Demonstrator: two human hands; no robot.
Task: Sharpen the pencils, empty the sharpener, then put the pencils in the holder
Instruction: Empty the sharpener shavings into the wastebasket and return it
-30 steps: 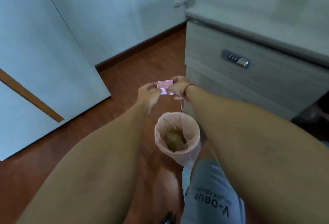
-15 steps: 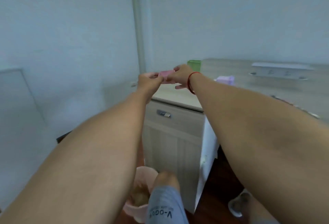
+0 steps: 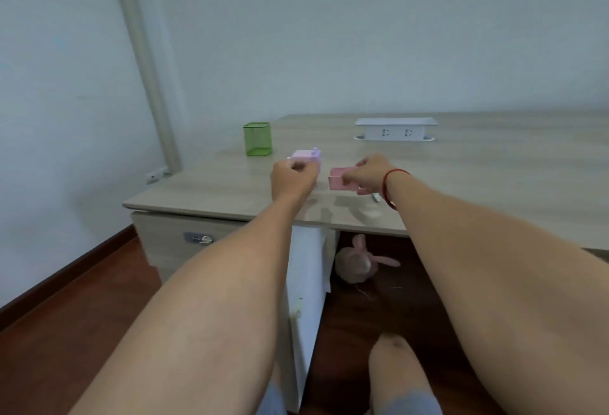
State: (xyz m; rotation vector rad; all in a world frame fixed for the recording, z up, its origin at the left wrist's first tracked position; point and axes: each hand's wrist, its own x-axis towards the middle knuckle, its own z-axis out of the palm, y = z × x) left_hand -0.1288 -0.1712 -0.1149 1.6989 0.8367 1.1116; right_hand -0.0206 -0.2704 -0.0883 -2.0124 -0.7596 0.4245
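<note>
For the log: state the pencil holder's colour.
The pencil holder is bright green, seen best in the head view.

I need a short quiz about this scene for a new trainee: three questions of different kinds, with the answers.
1. True or false: the green holder stands on the floor.
2. What does the right hand hold? A a pencil, B the pink drawer, C the green holder.
3. Fill in: the lilac sharpener sits on the ____.
Key: 1 false; 2 B; 3 desk.

A socket box [image 3: 395, 131] on the desk [image 3: 494, 170]; plush rabbit [image 3: 354, 266] beneath.
</note>
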